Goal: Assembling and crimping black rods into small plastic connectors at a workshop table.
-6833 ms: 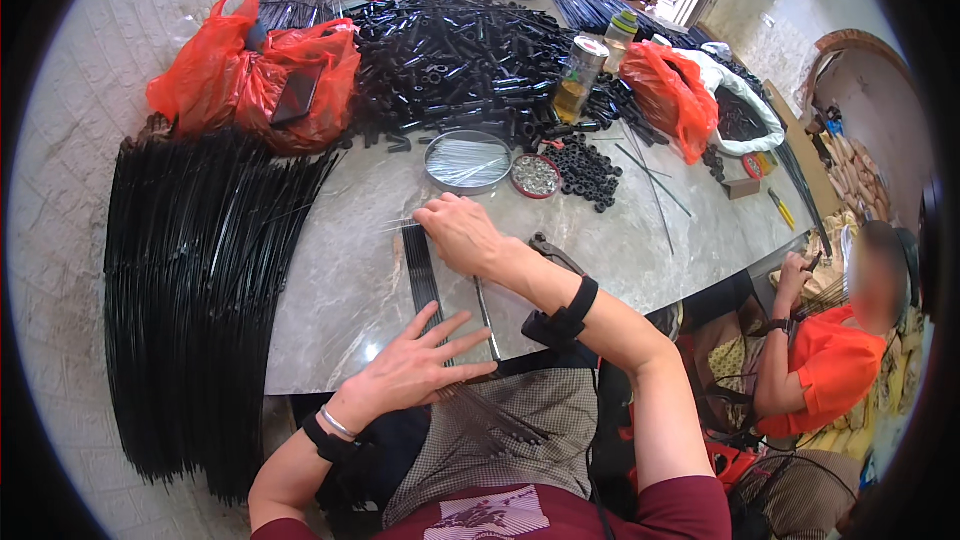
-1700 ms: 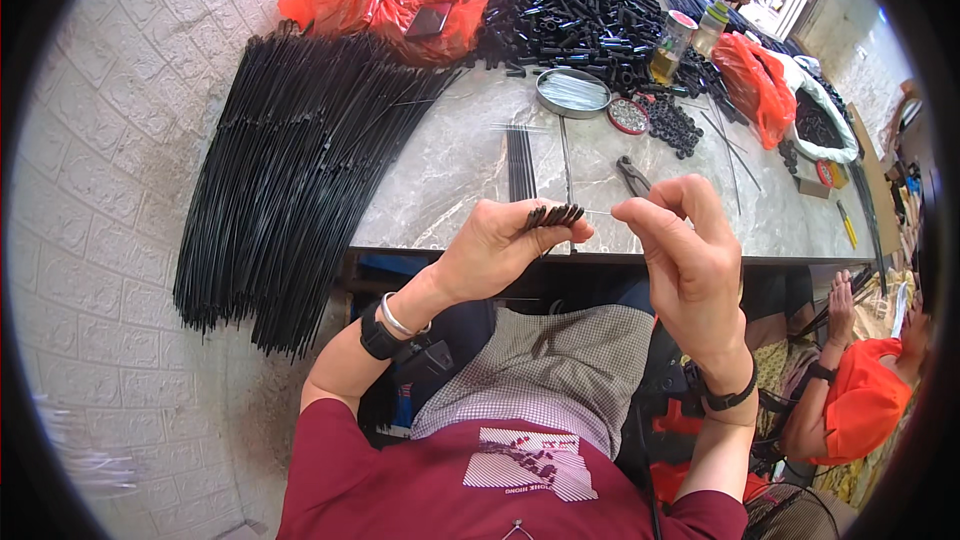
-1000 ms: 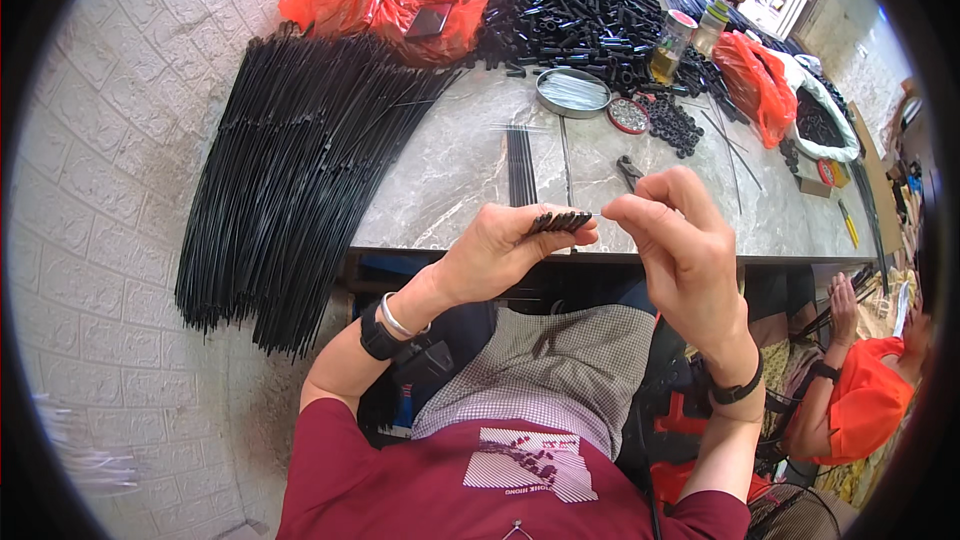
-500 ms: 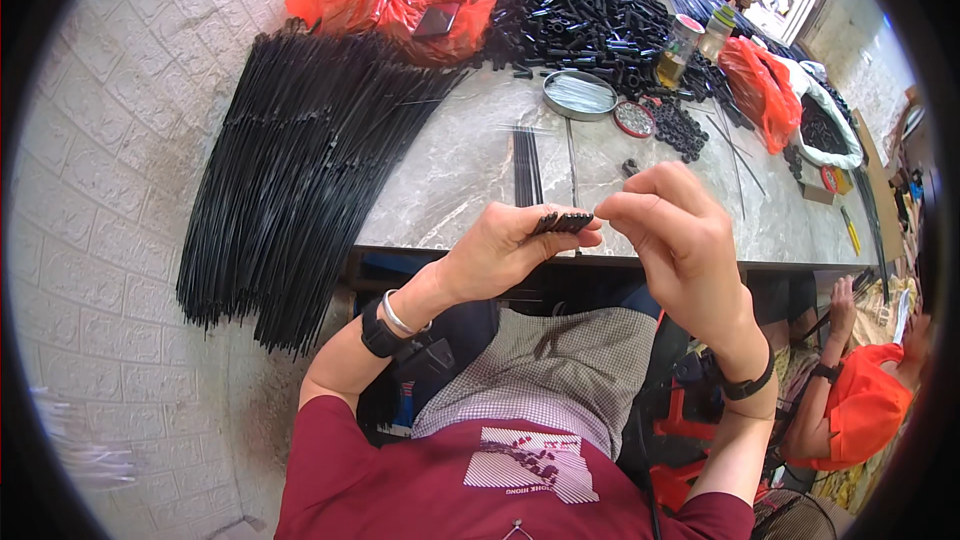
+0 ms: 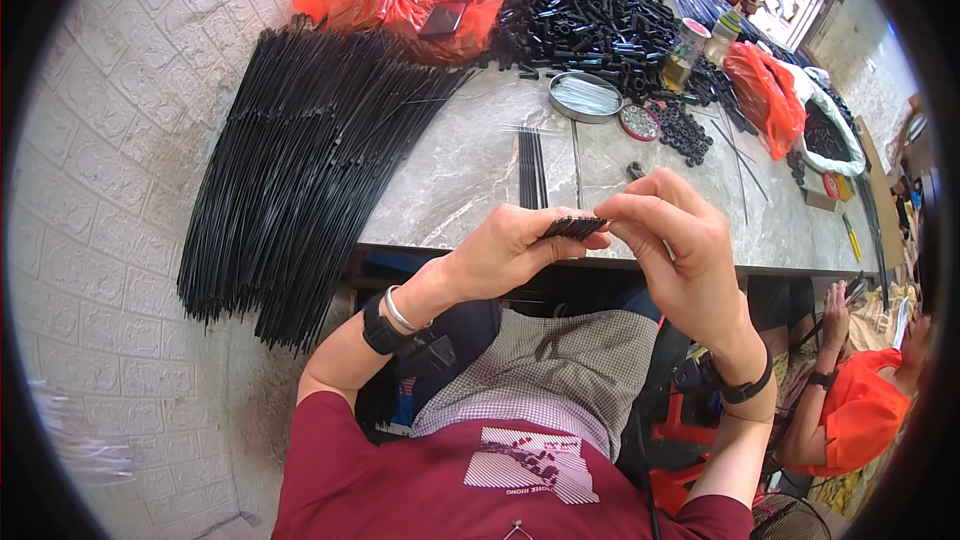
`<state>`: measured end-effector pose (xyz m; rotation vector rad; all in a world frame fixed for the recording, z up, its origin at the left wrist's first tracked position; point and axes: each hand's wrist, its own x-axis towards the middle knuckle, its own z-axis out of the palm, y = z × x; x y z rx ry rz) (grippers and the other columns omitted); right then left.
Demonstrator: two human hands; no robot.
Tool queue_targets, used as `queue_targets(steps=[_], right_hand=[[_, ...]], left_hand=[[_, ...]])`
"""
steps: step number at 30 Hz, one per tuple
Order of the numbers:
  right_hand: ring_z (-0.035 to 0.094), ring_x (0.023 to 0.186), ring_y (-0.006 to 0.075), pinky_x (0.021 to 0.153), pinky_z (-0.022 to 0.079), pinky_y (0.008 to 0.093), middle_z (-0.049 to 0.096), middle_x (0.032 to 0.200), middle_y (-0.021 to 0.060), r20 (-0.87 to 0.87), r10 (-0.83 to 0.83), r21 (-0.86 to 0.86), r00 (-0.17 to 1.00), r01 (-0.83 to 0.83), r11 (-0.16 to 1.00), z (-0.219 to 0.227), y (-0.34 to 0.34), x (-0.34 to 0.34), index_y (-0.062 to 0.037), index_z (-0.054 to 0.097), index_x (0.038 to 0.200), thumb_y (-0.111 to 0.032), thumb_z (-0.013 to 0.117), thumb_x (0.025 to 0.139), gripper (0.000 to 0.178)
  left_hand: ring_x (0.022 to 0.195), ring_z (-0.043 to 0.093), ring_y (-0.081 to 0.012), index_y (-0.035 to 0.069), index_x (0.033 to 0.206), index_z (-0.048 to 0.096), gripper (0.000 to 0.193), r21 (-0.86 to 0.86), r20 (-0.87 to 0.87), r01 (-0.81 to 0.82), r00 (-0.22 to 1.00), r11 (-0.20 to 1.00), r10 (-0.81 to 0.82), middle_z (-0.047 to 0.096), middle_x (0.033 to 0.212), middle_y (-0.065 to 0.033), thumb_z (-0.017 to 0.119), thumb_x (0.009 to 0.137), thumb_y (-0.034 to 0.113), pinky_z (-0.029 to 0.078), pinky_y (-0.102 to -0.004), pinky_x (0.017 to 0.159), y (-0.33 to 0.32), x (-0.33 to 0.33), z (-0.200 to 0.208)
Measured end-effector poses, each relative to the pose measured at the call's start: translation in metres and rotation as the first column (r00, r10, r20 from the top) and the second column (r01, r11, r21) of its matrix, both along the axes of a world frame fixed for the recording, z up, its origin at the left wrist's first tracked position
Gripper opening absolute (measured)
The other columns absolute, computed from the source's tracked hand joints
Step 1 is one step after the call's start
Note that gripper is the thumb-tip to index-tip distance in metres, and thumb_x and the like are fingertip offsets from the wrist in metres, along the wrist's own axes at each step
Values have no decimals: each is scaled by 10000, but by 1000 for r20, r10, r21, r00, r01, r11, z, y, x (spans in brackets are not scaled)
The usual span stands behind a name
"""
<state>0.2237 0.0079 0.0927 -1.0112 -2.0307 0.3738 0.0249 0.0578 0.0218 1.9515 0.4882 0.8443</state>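
My left hand [image 5: 515, 248] grips a flat row of thin black rods [image 5: 533, 175] just over the table's front edge. Their near ends show between its thumb and fingers, while the far parts stretch away over the tabletop. Thumb and forefinger of my right hand [image 5: 670, 235] are pinched together at the right end of that row. Whatever sits in the pinch is too small or hidden to make out. Beyond the rods' far ends stands a round tin [image 5: 586, 115] with thin pale pins. Beside it is a small red-rimmed round dish [image 5: 638, 122] of small pale pieces.
A large sheaf of black rods [image 5: 310, 160] overhangs the table's left side. Farther back lie a heap of black tubes [image 5: 590, 25], black rings [image 5: 685, 135], red plastic bags [image 5: 455, 5] and a jar [image 5: 684, 55]. A co-worker in orange [image 5: 865, 415] sits at right.
The rod ends in my left hand have shifted slightly right and now sit in a tighter row. My right fingertips have come closer to them, touching or nearly touching the row's end.
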Motion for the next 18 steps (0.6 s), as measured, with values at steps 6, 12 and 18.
queue_targets(steps=[6, 12, 18], right_hand=[[571, 772, 258, 654, 467, 340, 562, 824, 93, 130, 22, 118, 991, -37, 992, 4, 7, 5, -38, 669, 915, 54, 657, 723, 214], [546, 792, 254, 681, 464, 339, 561, 845, 77, 87, 74, 147, 993, -86, 985, 5, 6, -6, -46, 677, 928, 48, 680, 685, 261], [536, 783, 247, 672, 462, 332, 568, 856, 73, 158, 107, 160, 982, -132, 978, 6, 12, -2, -42, 681, 928, 41, 698, 677, 265]], left_hand=[[925, 674, -143, 43, 1134, 641, 235, -19, 86, -1, 996, 1000, 2, 711, 1012, -79, 611, 903, 77, 523, -275, 809, 0, 3, -4], [798, 663, -136, 22, 1096, 634, 208, 18, 7, -2, 1000, 1000, 2, 691, 897, -83, 627, 896, 80, 517, -282, 712, 3, -2, -3], [752, 649, -139, 5, 1096, 620, 214, 37, 56, 40, 998, 999, -42, 674, 840, -76, 630, 890, 61, 508, -291, 679, 3, 0, -3]])
